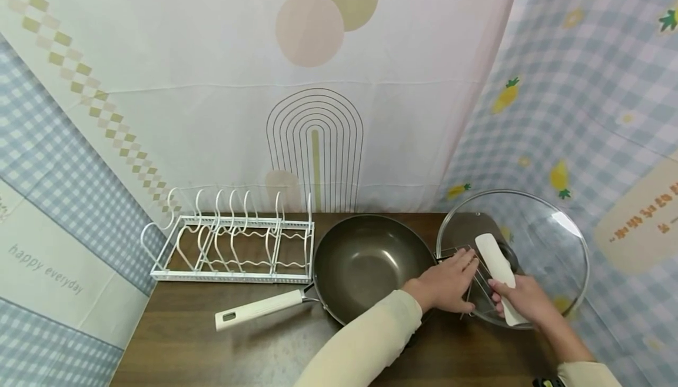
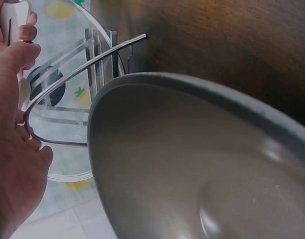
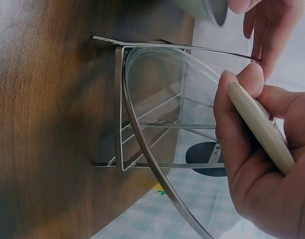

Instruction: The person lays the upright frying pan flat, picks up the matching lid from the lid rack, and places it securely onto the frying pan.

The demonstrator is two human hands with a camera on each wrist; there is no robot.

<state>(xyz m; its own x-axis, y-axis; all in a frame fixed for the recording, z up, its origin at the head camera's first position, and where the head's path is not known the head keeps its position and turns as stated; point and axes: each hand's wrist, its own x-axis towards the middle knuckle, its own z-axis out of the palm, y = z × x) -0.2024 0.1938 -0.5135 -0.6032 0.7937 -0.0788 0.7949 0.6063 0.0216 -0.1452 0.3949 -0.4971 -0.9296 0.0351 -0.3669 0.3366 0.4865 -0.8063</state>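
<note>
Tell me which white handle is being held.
The lid handle: the right hand grips it. No hand touches the pan handle.

One dark round wok (image 1: 365, 263) with one cream handle (image 1: 265, 309) stands on one brown wooden bench (image 1: 190, 340). Left of the wok is one white metal wire rack (image 1: 233, 278); right of it are one round glass lid (image 1: 498, 263), one silvery wire stand (image 3: 119, 104), one left hand (image 1: 450, 281), one right hand (image 1: 523, 300).

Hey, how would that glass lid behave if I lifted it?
The glass lid is likely stiff, its clear pane bound by a metal rim. Being glass, it may crack if knocked. It could tip, since the wide disc has just one white handle.
</note>
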